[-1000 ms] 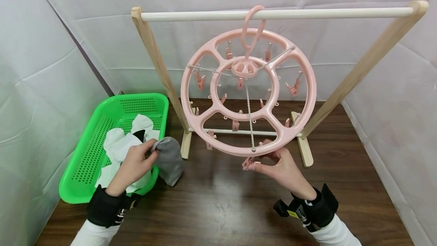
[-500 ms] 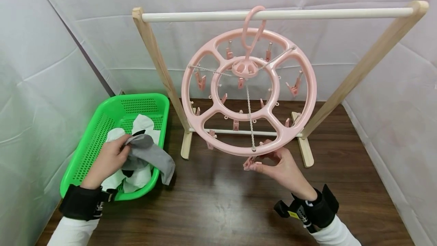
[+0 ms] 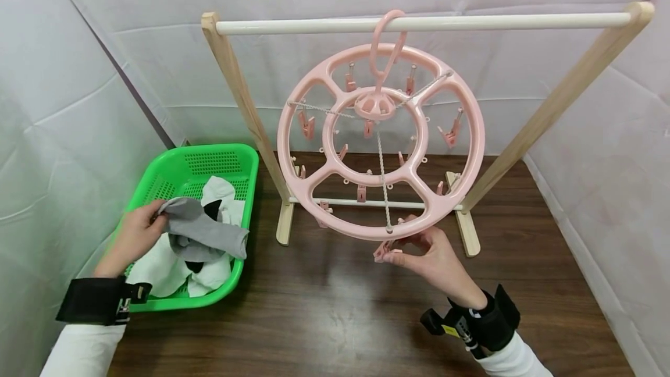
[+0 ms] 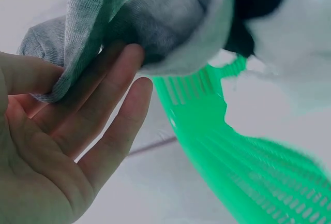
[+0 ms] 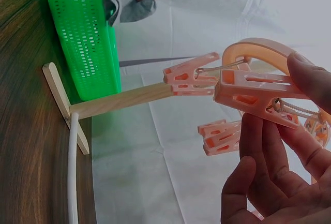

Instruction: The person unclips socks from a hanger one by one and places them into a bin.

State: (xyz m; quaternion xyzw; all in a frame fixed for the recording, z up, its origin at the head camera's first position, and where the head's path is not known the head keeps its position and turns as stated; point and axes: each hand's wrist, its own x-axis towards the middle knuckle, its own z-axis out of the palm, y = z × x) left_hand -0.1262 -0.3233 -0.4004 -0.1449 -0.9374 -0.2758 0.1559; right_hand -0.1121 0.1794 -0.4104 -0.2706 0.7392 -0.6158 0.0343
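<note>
My left hand [image 3: 137,236] pinches one end of a grey sock [image 3: 206,233] over the green basket [image 3: 253,185]. The rest of the sock stretches to the right above white socks [image 3: 159,266] with black patches. In the left wrist view the thumb and fingers grip its edge, the other fingers spread. At the near rim of a round pink drying hanger [image 3: 283,132], my right hand [image 3: 435,256] holds a hanging pink clothespin [image 5: 253,93] between thumb and fingers. Its jaw end looks closed, with no cloth in it.
The hanger hooks over a white rail [image 3: 497,22] on a wooden stand [image 3: 555,106]. Several other pink clothespins [image 3: 452,131] dangle from its rings. White sheeting encloses the dark wooden tabletop [image 3: 345,319] at the back and sides.
My left hand has moved left with the grey sock, drawing it from beside the basket's right rim to over the basket. The right hand has stayed on its clothespin.
</note>
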